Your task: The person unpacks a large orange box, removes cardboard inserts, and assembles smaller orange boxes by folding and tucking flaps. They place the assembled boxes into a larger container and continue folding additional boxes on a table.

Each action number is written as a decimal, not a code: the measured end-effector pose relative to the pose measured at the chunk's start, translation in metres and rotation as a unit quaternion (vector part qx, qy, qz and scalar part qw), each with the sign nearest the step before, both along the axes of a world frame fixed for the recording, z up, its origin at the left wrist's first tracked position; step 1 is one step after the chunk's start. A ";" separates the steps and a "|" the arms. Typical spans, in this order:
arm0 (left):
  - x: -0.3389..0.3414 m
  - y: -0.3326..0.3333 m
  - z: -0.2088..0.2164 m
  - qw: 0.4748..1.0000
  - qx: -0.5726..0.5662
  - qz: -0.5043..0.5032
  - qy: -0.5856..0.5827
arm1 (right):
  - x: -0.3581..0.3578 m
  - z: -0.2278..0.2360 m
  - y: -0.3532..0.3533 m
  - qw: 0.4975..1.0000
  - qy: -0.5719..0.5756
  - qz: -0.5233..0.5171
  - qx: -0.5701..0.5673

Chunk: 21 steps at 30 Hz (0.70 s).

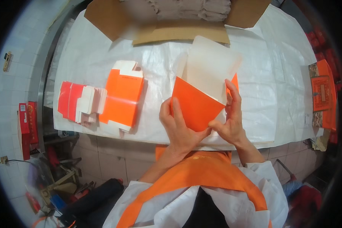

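Note:
Between my two hands is an orange cardboard box (195, 104), tilted, its pale inner side and raised white flap (212, 62) facing up. My left hand (180, 123) grips the box's left side and near corner, fingers along the orange panel. On the other side, my right hand (231, 117) has its fingers up along the right edge and its thumb at the near corner. To the left lie flat orange and white box blanks (121, 97) in a pile. Beside them is a stack of red and white folded cartons (76, 102).
A brown cardboard carton (186, 32) with spread flaps stands at the far edge, holding several white packets (193, 8). White sheeting (254, 95) covers the table. An orange printed box (323, 97) is at the right end. Red boxes (27, 127) stand at the far left.

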<state>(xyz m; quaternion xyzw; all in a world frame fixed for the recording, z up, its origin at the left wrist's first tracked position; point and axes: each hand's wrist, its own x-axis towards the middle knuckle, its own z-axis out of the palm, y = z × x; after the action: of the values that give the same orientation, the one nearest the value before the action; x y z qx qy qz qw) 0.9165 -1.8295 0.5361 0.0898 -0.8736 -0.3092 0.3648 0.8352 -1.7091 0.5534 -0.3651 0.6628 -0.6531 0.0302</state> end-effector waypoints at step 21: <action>0.048 -0.041 -0.023 0.767 0.521 -0.305 -0.218 | 0.056 -0.055 0.038 0.979 -0.200 0.029 -0.030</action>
<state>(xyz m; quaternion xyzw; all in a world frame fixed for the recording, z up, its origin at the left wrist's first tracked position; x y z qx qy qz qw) 0.9647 -1.8702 0.5134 0.0603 -0.6161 -0.7836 -0.0519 0.8913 -1.6711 0.4986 -0.2472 0.6127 -0.7311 0.1703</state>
